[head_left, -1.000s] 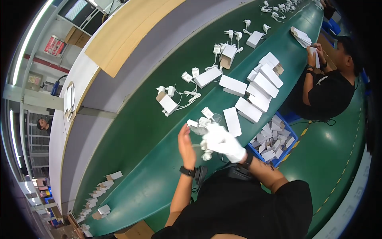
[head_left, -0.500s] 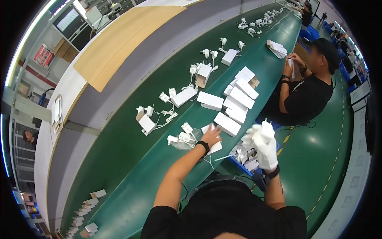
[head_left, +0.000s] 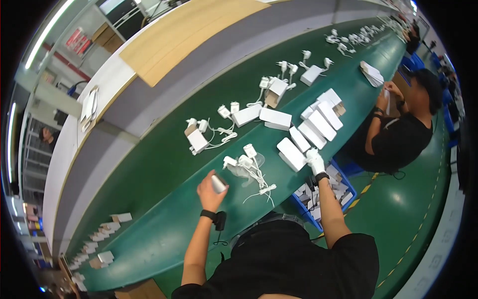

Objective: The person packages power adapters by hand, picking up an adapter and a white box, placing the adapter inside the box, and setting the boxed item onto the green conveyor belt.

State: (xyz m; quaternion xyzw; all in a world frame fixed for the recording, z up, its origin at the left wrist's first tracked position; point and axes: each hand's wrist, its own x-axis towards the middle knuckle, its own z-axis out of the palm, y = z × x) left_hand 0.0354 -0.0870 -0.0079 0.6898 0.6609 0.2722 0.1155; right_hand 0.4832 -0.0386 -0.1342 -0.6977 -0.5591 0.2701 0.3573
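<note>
Two hands: left hand [head_left: 210,191] grips a white adapter [head_left: 218,183], gloved right hand [head_left: 314,160] grasps a white box [head_left: 292,154].

A second ago both hands were raised together over the green surface [head_left: 149,199], working a white bundle between them near the middle of the frame. Now they are well apart. The left hand [head_left: 210,192] has dropped to the lower middle and holds a small white plug [head_left: 218,183] in its fingers. The gloved right hand [head_left: 314,162] has swung out to the right and rests against a white box [head_left: 291,154]. A white cable with plugs [head_left: 254,172] now lies on the surface between them.
</note>
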